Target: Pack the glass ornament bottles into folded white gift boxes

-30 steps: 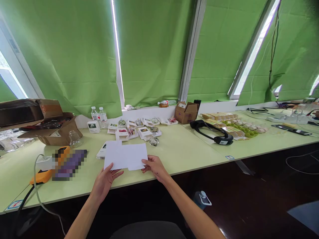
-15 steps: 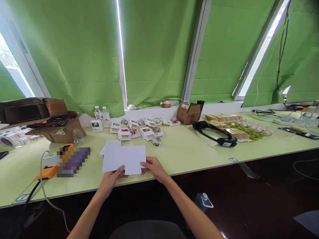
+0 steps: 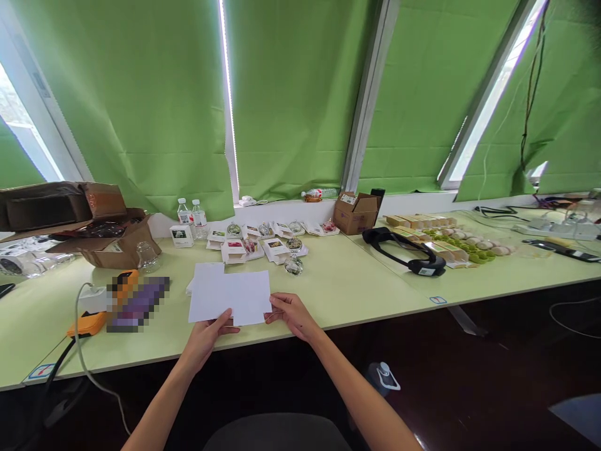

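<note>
White flat cardboard sheet lies near the front edge of the pale green tabletop. I pinch its near edge with my left hand and its right corner with my right hand, one grip per side so it stays level.

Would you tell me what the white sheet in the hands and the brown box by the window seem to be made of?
The white sheet looks like thin matte card or paper: flat, with a cut-out stepped top edge, and both the left hand and right hand pinch it easily. The brown box looks like corrugated cardboard, dull brown with open flaps.
</note>
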Demonstrator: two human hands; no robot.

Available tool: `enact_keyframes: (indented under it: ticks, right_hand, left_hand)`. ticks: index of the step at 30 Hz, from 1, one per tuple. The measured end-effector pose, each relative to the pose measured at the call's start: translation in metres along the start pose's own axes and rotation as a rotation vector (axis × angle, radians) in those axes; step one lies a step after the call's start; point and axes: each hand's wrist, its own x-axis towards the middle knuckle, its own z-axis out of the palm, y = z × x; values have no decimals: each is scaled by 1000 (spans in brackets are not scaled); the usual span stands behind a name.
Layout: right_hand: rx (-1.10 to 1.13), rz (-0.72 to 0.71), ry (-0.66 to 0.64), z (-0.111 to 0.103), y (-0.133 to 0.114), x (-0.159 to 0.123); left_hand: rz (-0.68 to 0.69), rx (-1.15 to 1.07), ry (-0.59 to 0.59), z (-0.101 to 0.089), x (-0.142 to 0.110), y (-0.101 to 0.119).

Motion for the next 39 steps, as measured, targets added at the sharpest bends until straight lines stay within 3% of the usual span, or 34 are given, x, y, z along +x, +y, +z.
enact_keyframes:
  ticks: [15,23,39]
  right_hand:
    - [-98,15,-7,0,4,1]
    - [-109,2,-26,3,2,-1]
    - [-132,12,-16,3,2,-1]
  left_hand:
    - [14,133,-70,0,-1,-2]
    - [19,319,-375,-6,0,-2]
    - [44,355,-260,5,-3,-3]
